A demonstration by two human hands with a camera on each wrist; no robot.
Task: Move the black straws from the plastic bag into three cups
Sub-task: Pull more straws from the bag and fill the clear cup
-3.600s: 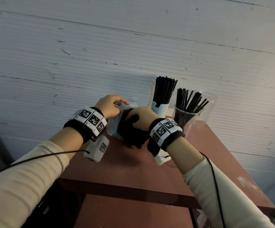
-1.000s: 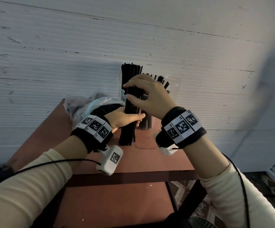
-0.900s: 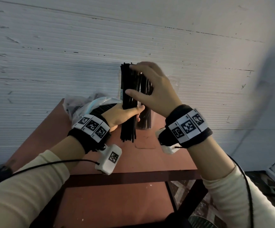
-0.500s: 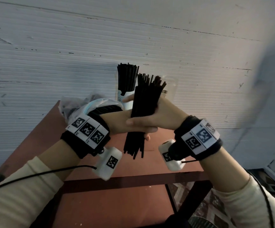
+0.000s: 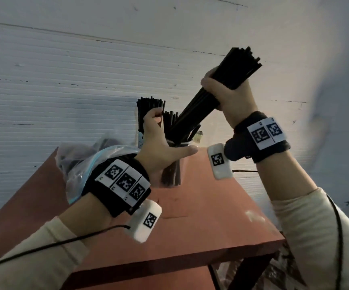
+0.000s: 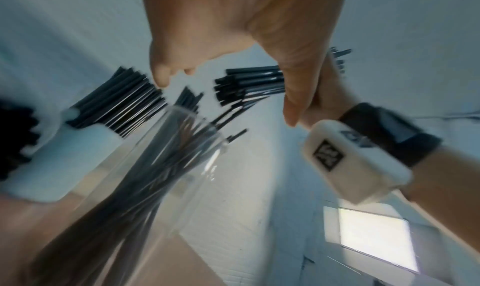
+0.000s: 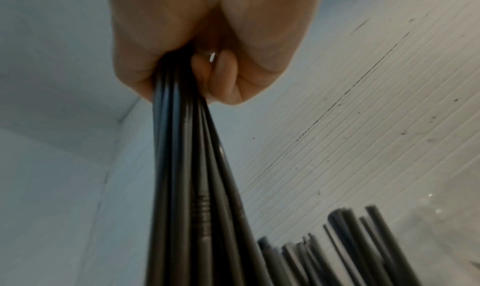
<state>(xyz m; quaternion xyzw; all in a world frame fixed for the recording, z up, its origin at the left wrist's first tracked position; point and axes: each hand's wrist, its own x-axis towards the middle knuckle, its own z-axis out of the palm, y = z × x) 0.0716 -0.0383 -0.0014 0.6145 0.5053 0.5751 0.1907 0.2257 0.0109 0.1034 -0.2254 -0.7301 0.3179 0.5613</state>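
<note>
My right hand grips a thick bundle of black straws and holds it high and tilted. The bundle's lower end points down-left at the clear cup, which has several straws in it. My left hand is by that cup's rim, thumb spread to the right and fingers loosely curled, holding nothing. Behind it stands a white cup packed with upright straws. The plastic bag lies at the left with dark straws inside. The right wrist view shows my fingers wrapped round the bundle.
The red-brown table ends close on the right and at the front, with a dark frame below. A white ribbed wall stands right behind the cups. The left wrist view is blurred and shows the clear cup and the white cup.
My right hand has lifted the bundle up and to the right and tilted it. My left hand has let go of the bundle and moved to the cups.
</note>
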